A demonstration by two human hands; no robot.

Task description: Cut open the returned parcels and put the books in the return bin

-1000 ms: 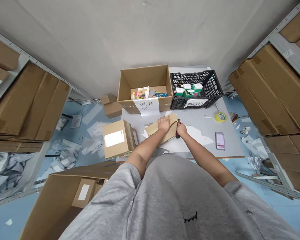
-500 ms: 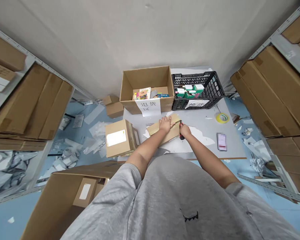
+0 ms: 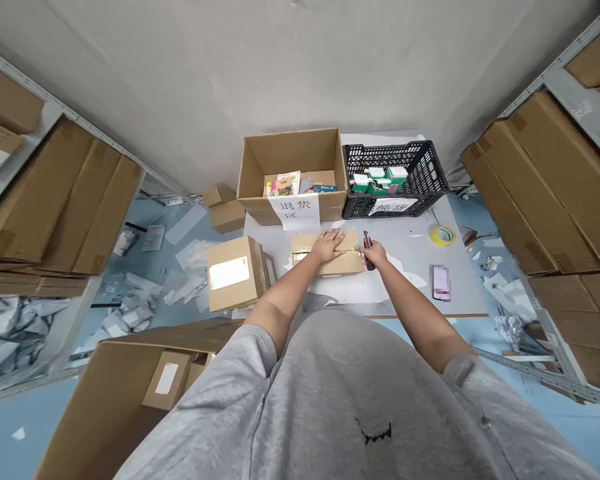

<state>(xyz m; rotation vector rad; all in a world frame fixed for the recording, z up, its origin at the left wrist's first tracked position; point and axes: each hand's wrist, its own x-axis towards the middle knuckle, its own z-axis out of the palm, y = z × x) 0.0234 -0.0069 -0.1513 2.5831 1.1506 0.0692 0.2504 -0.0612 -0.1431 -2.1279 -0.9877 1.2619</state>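
Note:
A small taped cardboard parcel (image 3: 307,248) lies flat on the grey table (image 3: 410,247) in front of me. My left hand (image 3: 329,245) rests flat on its top, fingers spread. My right hand (image 3: 375,254) is at the parcel's right edge, closed round a red and black utility knife (image 3: 367,241) that points away from me.
An open carton (image 3: 290,155) with a paper sign and a black crate (image 3: 420,170) of small boxes stand at the table's back. A tape roll (image 3: 443,235) and a phone (image 3: 440,281) lie right. Cartons stand left on the littered floor; shelves of boxes flank both sides.
The parcel has turned from tilted to lying square with the table edge. My left hand stayed on top, and my right hand with the knife shifted slightly right of it.

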